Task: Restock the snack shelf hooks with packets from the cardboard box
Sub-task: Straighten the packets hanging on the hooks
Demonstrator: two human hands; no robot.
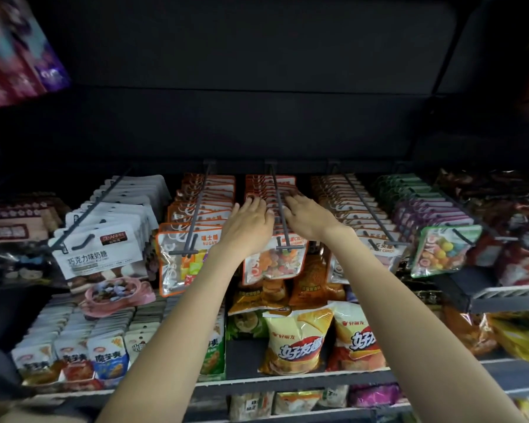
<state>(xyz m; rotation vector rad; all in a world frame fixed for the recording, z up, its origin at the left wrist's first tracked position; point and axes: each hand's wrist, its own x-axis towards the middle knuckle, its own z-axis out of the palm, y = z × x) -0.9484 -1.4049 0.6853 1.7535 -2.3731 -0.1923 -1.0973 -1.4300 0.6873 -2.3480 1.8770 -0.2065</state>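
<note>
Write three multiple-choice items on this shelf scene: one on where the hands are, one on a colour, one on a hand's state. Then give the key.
1. Where are both hands? A) on the packets of the middle hook row B) on the chip bags below C) on the far-left white packets
2. What colour trims the packets under the hands? A) green B) orange C) purple
3. How are the left hand's fingers? A) curled round a packet B) fisted C) extended flat on the packets

Key:
1 A: the left hand and right hand flank the middle hook.
2 B: the front packet has an orange border.
3 C: the fingers lie straight over the packet tops.
</note>
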